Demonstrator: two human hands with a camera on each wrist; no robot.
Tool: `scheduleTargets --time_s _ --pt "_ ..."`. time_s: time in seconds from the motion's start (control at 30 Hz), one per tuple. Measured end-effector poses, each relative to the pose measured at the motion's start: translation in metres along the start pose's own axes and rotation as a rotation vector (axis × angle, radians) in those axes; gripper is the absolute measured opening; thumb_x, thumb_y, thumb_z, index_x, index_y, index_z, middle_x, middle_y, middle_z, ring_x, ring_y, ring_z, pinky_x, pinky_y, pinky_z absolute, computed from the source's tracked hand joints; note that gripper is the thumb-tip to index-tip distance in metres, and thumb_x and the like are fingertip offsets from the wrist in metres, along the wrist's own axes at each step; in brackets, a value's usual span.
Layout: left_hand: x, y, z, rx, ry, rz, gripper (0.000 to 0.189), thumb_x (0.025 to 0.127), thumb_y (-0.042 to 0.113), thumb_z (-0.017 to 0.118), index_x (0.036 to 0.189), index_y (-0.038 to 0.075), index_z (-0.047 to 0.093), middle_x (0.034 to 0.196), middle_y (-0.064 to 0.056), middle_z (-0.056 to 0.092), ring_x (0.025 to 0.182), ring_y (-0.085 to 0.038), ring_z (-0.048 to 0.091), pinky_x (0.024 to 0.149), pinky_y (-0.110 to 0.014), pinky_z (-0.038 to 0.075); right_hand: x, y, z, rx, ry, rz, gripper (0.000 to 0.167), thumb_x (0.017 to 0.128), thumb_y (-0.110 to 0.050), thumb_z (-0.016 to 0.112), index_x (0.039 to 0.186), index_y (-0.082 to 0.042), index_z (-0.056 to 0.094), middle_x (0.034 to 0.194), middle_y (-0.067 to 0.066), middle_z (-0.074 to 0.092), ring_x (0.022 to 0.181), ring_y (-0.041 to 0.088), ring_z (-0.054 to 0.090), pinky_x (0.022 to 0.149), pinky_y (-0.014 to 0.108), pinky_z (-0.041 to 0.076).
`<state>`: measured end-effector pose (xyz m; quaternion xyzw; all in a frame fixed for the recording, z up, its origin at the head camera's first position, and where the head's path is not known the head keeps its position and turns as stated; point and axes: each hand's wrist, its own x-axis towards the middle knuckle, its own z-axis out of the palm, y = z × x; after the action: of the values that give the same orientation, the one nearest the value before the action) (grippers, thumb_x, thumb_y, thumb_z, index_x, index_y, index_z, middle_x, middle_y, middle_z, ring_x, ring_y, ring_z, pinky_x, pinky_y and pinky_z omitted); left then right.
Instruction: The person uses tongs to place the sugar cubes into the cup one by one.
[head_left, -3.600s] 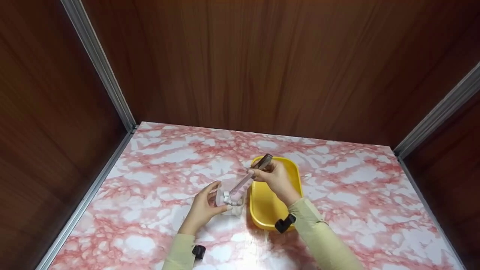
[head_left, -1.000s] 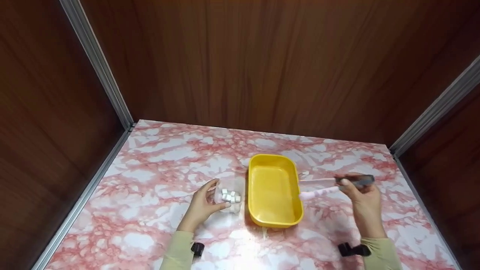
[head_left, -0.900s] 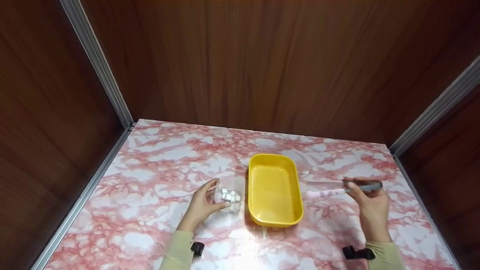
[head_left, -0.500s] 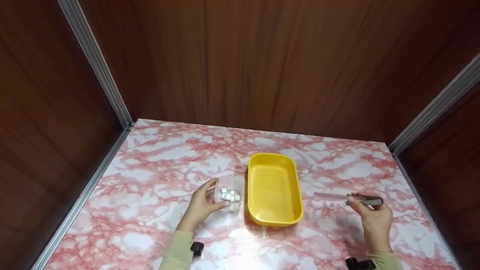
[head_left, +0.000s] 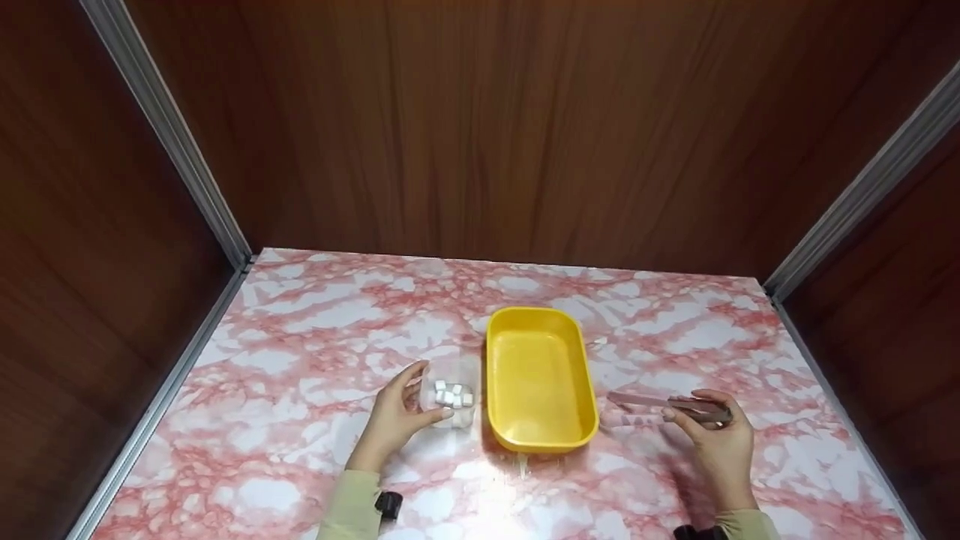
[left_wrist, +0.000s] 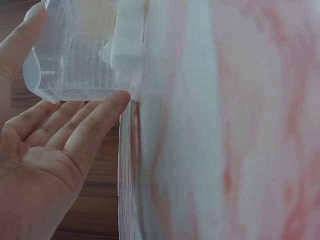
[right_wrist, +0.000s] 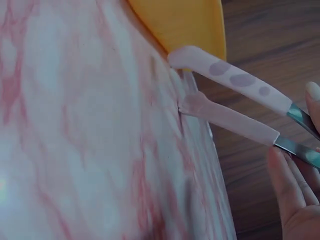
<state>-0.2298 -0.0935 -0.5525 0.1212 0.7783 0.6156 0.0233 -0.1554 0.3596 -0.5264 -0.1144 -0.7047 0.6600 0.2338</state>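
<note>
My left hand grips a clear plastic container at its left side, thumb on the near side and fingers behind. Several white cubes lie inside it. In the left wrist view, fingertips touch one of the container's walls. To the right of the yellow tray, my right hand holds a pair of tongs with metal arms and pink tips pointing left. In the right wrist view, the spotted upper tip and plain lower tip stand apart with nothing between them.
The yellow tray stands between both hands, with nothing in it, close to the clear container. Beneath everything is a red-and-white marbled table. Brown wood-grain panels with grey metal corner posts enclose the back and sides.
The tongs have left the clear container and crossed over the yellow tray to its right side, then come lower, toward me. My left hand keeps its grip on the container.
</note>
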Motion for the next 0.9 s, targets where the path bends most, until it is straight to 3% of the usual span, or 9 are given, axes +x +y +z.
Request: scheduleTargets --time_s 0.17,0.5,0.67,0.77,0.9 --pt "-0.002 -0.001 0.000 0.004 0.003 0.000 0.089 0.071 0.030 0.086 0.146 0.013 0.040 0.145 -0.009 0.042 0.127 -0.035 0.044 0.099 -0.047 0.041 -0.002 0.004 -0.007 -0.157 -0.049 -0.018 0.057 0.072 0.001 0.082 0.123 -0.005 0.058 0.098 0.017 0.070 0.084 0.018 0.069 0.070 0.029 0.056" --pt "-0.003 -0.002 0.000 -0.005 0.009 0.001 0.089 0.071 0.028 0.086 0.146 0.012 0.040 0.145 -0.009 0.042 0.128 -0.036 0.043 0.100 -0.048 0.040 -0.002 0.002 -0.023 -0.527 -0.198 -0.158 0.038 0.070 -0.013 0.086 0.103 -0.004 0.071 0.094 0.009 0.072 0.087 0.024 0.069 0.067 0.021 0.055" --pt "-0.003 -0.001 0.001 -0.012 0.006 0.009 0.086 0.072 0.024 0.085 0.145 0.013 0.041 0.145 -0.011 0.042 0.128 -0.037 0.042 0.100 -0.048 0.040 -0.005 0.002 -0.028 -0.829 -0.288 -0.333 0.041 0.071 -0.017 0.086 0.107 -0.006 0.071 0.095 0.007 0.071 0.081 0.022 0.069 0.067 0.035 0.056" --pt "-0.003 0.001 0.002 -0.011 -0.001 0.003 0.086 0.073 0.021 0.085 0.145 0.011 0.040 0.146 -0.013 0.041 0.129 -0.038 0.041 0.100 -0.049 0.040 -0.008 0.001 -0.030 -1.013 -0.364 -0.371 0.045 0.074 -0.024 0.084 0.112 -0.006 0.069 0.098 0.008 0.068 0.083 0.027 0.066 0.070 0.048 0.053" --pt "-0.001 0.003 0.001 0.004 -0.011 0.011 0.085 0.074 0.020 0.084 0.146 0.009 0.039 0.146 -0.016 0.040 0.129 -0.039 0.041 0.099 -0.050 0.040 -0.011 0.001 -0.025 -1.158 -0.460 -0.400 0.047 0.076 -0.028 0.082 0.112 -0.003 0.067 0.097 0.011 0.065 0.081 0.031 0.065 0.069 0.050 0.051"
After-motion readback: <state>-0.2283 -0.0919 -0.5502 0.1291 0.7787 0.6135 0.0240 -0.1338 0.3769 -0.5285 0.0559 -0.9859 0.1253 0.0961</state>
